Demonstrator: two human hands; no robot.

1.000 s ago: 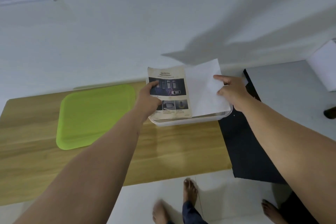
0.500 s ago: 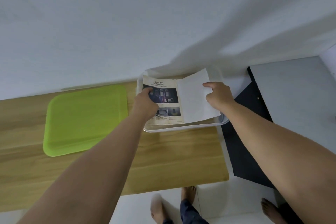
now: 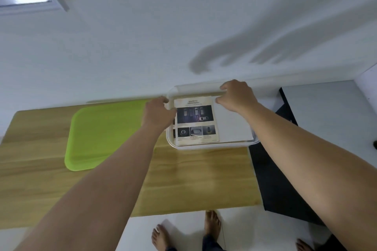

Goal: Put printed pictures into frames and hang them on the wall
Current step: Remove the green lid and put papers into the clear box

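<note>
A printed picture headed "SAFETY" lies flat in a clear plastic tray at the back right of the wooden table. Beside it on the right lies a white sheet, and a strip of another print shows under its left edge. My left hand is at the tray's left rim, its curled fingers on the picture's left edge. At the tray's far side, my right hand pinches the top edge of the white sheet between thumb and fingers.
A lime-green tray lies on the table left of the clear one. The white wall rises right behind the table. A black surface adjoins the table on the right. Bare feet stand on the white floor below.
The picture and the white sheet, held tilted up before, now lie flat in the tray. My right hand moved to the sheet's top edge and my left to the tray's left rim.
</note>
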